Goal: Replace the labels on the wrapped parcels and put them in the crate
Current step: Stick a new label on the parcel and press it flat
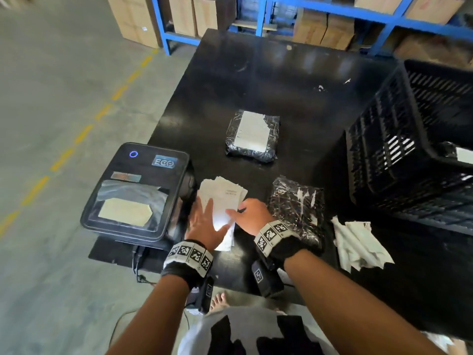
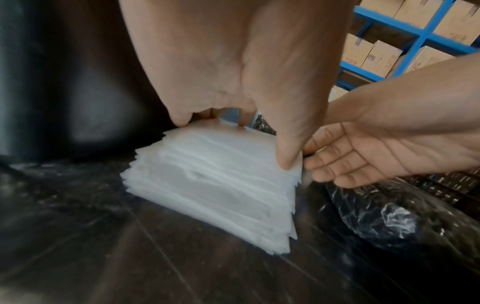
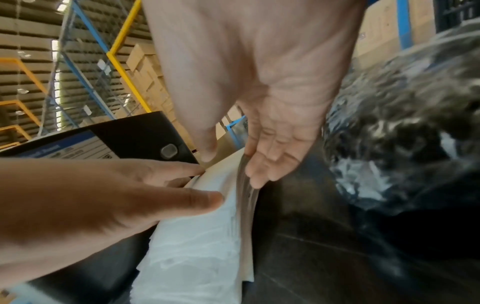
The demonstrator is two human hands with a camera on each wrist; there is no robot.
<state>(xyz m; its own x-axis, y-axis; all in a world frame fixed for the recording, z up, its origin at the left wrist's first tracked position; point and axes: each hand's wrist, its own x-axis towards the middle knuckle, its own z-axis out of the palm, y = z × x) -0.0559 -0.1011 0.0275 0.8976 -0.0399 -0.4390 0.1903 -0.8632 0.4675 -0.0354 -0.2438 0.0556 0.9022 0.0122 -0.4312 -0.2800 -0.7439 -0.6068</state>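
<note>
While the left hand (image 1: 204, 221) lies flat with straight fingers on the stack of labels (image 1: 222, 198), pinning it to the counter (image 1: 294, 80), the right hand (image 1: 249, 213) works at the stack's right edge; its thumb rests on the top sheet and its fingers curl under the edge, so this grip looks closed on a single label that is not yet free. The sheets are thin, light and floppy, likely to cling together and slide, so the best hold is a pinch at a corner or the near right edge, peeling one sheet while the flat hand keeps the rest down.

Just right of the right grip, almost touching the wrist, lies a wrapped parcel (image 1: 297, 208) in glossy, crinkled film, soft and probably slippery; it seems to carry only label scraps. Another parcel (image 1: 252, 135) with a white label lies farther ahead, and the crate (image 1: 414, 139) stands well off to the right.
</note>
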